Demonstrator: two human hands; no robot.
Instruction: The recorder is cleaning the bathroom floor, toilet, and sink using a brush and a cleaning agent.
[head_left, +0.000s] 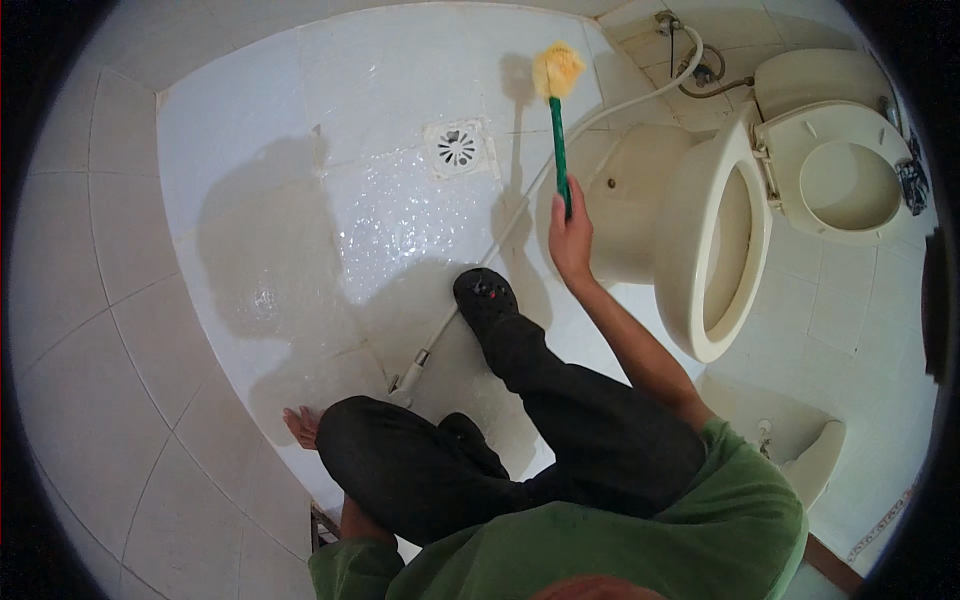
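My right hand (572, 238) is closed around the green handle of a brush (557, 135), whose yellow head points away from me over the tiled floor. Beside this hand stands the cream toilet bowl (731, 255). At the lower left, my left hand (301, 427) shows only its fingers past my knee; they are spread, and nothing is seen in them. A white hose (517, 214) runs from the wall tap, past my dark clog, to a hand sprayer (411, 375) on the floor between my legs. The floor looks wet and shiny round the square drain grate (457, 148).
The toilet lid and seat cover (844, 169) stand raised against the tank (821, 82). Taps and a flexible pipe (705, 71) are at the upper right wall. A basin-like white fixture (814, 465) is at the lower right. Tiled wall (112, 300) rises on the left.
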